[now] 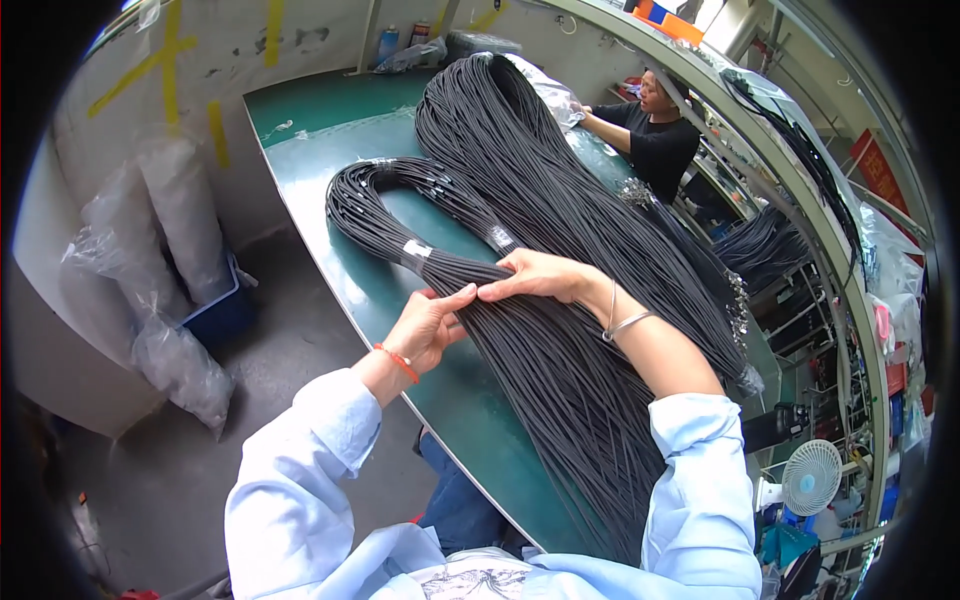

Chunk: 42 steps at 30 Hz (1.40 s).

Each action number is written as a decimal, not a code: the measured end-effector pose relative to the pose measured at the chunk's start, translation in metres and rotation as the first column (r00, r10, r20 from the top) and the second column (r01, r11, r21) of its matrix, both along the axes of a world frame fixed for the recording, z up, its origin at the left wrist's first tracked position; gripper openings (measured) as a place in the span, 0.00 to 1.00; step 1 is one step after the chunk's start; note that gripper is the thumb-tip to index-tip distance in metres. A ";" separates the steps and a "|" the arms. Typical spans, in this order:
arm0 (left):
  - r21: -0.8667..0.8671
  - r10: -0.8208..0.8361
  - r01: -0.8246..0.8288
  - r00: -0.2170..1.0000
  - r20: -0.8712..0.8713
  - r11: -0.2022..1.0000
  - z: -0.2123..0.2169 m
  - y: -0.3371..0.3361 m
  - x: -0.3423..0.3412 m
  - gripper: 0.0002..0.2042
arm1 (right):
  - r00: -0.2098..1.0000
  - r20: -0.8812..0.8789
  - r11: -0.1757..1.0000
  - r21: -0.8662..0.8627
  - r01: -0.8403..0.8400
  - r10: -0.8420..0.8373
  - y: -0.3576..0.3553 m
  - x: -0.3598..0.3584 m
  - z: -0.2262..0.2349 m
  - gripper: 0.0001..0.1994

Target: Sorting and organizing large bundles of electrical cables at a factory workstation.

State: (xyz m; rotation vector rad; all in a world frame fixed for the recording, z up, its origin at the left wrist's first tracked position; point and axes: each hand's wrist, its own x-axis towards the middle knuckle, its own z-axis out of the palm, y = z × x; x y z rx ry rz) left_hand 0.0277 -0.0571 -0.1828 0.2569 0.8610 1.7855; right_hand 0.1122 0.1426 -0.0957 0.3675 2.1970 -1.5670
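Note:
A thick bundle of thin black cables lies along the green tabletop and bends into a loop at its far end. Pale bands wrap it near the loop. My left hand grips the bundle's left side, thumb on top and the other fingers partly hidden. From the right, my right hand closes over the same bundle, its thumb tip close to the left thumb. Beside it on the right rests a larger bundle of black cables, also looped at the far end.
The green table has its edge along my left. Clear bags and a blue bin stand on the floor at left. Across the table another person handles a pale bag. A white fan is at right.

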 end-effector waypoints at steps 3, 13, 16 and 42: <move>0.059 0.044 -0.035 0.984 -0.170 0.998 0.010 0.001 -0.002 0.11 | 1.000 -0.006 0.992 0.123 0.003 -0.002 0.011 -0.006 0.007 0.20; -0.013 -0.183 0.186 0.946 -0.267 0.982 -0.039 -0.011 -0.024 0.13 | 0.993 0.107 0.963 0.260 -0.074 0.048 0.024 -0.017 -0.012 0.21; 0.056 -0.139 0.147 0.982 -0.131 0.988 -0.047 -0.017 -0.027 0.13 | 0.984 0.059 0.911 0.370 -0.180 0.171 0.000 -0.012 -0.020 0.18; 0.182 0.200 -0.244 0.952 0.231 0.953 -0.049 -0.011 -0.012 0.24 | 0.910 -0.372 0.634 0.663 0.398 -0.182 0.002 -0.051 -0.054 0.22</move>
